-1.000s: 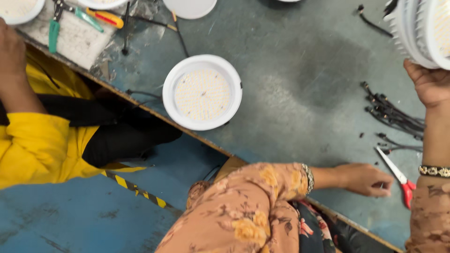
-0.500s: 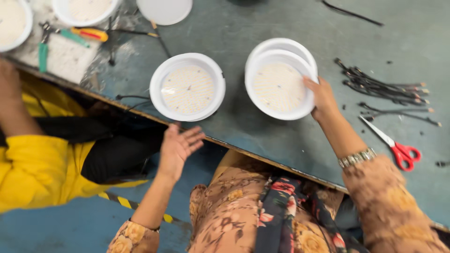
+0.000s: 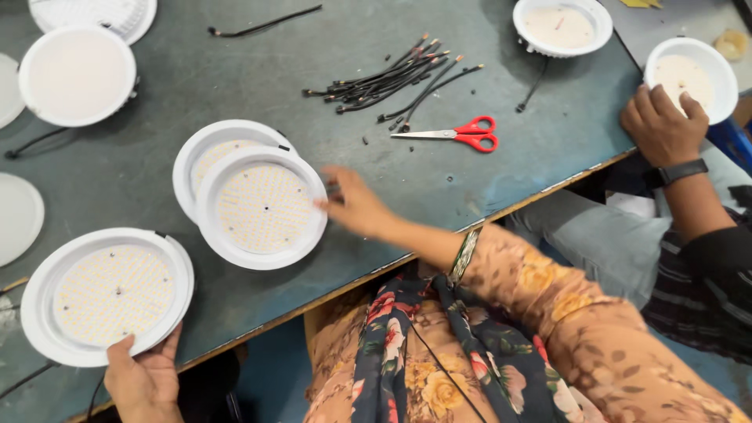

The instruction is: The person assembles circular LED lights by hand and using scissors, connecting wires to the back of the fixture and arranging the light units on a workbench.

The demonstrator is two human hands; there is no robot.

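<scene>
The right hand (image 3: 356, 205) lies with fingers spread flat, fingertips touching the rim of the upper round white lamp panel (image 3: 261, 207), which half a second ago it carried stacked; now the pair sits on the surface (image 3: 501, 196), set down. The left hand (image 3: 145, 376) pinches the rim of another panel (image 3: 106, 294), down-left of the stack. All lie diode-face up; round, no long axis. Red scissors (image 3: 462, 135) lie right of the stack.

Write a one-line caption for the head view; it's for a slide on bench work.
Left hand holds a round white lamp panel at the table edge while the right hand touches a stacked panel.
</scene>
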